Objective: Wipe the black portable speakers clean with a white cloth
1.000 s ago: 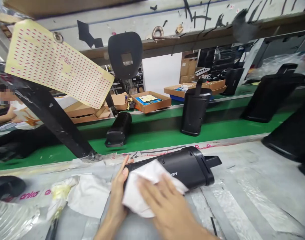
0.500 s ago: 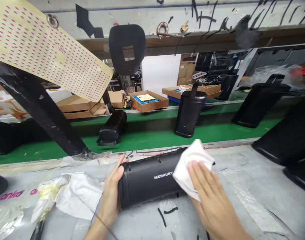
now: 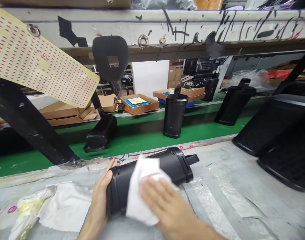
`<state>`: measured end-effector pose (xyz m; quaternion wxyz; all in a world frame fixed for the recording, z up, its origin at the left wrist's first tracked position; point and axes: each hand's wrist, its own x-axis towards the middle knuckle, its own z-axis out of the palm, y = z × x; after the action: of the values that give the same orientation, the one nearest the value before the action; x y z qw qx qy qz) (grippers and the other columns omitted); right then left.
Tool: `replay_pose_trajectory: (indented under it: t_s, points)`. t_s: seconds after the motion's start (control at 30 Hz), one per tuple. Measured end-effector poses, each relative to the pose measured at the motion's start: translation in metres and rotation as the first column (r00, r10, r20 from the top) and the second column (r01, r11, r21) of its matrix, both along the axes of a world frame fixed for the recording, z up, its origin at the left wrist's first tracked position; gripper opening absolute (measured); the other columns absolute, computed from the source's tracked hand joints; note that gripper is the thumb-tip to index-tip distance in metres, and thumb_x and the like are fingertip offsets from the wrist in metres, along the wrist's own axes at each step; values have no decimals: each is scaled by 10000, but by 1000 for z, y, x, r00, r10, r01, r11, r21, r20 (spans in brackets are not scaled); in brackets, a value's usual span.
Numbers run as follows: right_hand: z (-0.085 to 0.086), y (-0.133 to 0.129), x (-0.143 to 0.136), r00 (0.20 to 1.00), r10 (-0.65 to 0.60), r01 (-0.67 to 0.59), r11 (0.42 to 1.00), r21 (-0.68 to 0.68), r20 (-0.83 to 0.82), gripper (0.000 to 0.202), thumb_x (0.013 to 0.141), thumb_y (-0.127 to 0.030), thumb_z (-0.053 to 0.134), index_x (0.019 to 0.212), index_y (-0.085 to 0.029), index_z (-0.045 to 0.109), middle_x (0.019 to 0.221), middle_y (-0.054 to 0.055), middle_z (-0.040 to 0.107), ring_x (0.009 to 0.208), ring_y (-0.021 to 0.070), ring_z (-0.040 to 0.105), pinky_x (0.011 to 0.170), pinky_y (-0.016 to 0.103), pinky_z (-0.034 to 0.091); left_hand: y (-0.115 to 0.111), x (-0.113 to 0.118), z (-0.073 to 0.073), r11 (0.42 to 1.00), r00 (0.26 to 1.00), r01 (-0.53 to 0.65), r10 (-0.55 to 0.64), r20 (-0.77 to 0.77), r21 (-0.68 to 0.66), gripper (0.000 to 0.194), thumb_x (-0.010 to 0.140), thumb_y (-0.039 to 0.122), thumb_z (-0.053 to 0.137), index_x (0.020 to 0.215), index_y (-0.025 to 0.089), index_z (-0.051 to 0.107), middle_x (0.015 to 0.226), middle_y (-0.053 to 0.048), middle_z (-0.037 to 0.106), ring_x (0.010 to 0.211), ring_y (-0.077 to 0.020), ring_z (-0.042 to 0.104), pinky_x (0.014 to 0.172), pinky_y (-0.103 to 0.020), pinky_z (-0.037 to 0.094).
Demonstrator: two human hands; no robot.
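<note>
A black cylinder-shaped speaker [image 3: 172, 163] lies on its side on the grey worktable [image 3: 242, 200], its handle end pointing right. My left hand [image 3: 99, 200] cups its left end and steadies it. My right hand [image 3: 162, 203] presses a white cloth [image 3: 139, 186] flat against the middle of the speaker's body, covering the lettering there.
A crumpled white cloth [image 3: 64, 206] and a yellow-stained rag [image 3: 27, 213] lie at the left. Behind runs a green conveyor [image 3: 142, 141] with one speaker lying [image 3: 99, 133] and others standing [image 3: 174, 111]. Large black units [image 3: 280, 126] crowd the right. A dotted sticker sheet [image 3: 39, 63] hangs upper left.
My right hand has slid the white cloth from the speaker's right end back to its middle. The speaker has turned slightly, and the view has shifted right.
</note>
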<state>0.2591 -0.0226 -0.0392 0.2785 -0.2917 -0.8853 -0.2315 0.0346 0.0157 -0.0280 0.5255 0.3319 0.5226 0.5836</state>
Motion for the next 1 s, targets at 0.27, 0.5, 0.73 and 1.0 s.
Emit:
replay_pose_trajectory:
  t_s: [0.27,0.5,0.73,1.0]
  points:
    - [15,24,165,270,-854,423,520,-742,-445,541,898,-569,349,955,-147,683,1060,197,697,1075,419,618,926,568,480,-2,3,3,998,997,-21,24,74,-51,623,754,590,679,1315,330,601,1355,11,618,1345,-271,475,1200,-406,250]
    - [46,45,105,368,-803,141,546,-826,-469,652,827,-723,332,852,-168,673,923,118,714,950,359,655,853,441,523,-2,6,5,997,992,-28,37,118,-75,682,721,606,701,1331,327,581,1346,-2,623,1318,-286,507,1185,-437,283]
    - [39,80,105,332,-845,3,446,-895,-420,504,692,-667,453,543,-218,628,631,86,678,664,307,649,605,385,519,-1,3,-1,1000,997,15,-14,79,-12,684,771,616,652,1350,263,566,1326,-57,632,1326,-310,492,1182,-463,282]
    - [30,79,139,269,-934,-252,167,-953,-234,485,672,-696,604,589,-224,680,657,169,698,521,325,650,419,403,504,-7,-2,-9,976,989,62,-32,-144,208,648,800,671,596,1312,273,601,1387,-52,588,1377,-326,414,1203,-484,214]
